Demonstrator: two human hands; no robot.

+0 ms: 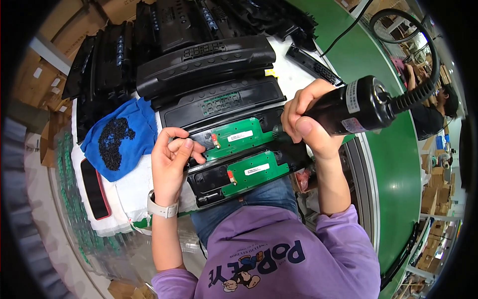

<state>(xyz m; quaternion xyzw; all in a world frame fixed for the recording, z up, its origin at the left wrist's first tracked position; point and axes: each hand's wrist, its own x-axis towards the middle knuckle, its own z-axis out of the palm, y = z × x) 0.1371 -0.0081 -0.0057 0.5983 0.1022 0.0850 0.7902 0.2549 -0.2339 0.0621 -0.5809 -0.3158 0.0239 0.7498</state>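
My right hand [318, 122] is wrapped round a black electric screwdriver [353, 107], held tilted over the right end of a long black plastic housing. A green circuit board [234, 139] with a white label lies in that housing. Over its left end, my left hand [171, 157] has its fingers curled, thumb and fingertips close together; anything pinched there is too small to make out. Closer to my lap is a second black housing [204, 185], with another green circuit board [254, 173] in it. The screwdriver's tip is hidden by my right hand.
To the left, a blue cloth [137, 114] holds a heap of small black screws [113, 142]; beside it lies a red-edged phone [94, 189]. Several black housings [204, 65] fill the far side. A cable [430, 60] runs off the screwdriver. A green bench [393, 174] extends right.
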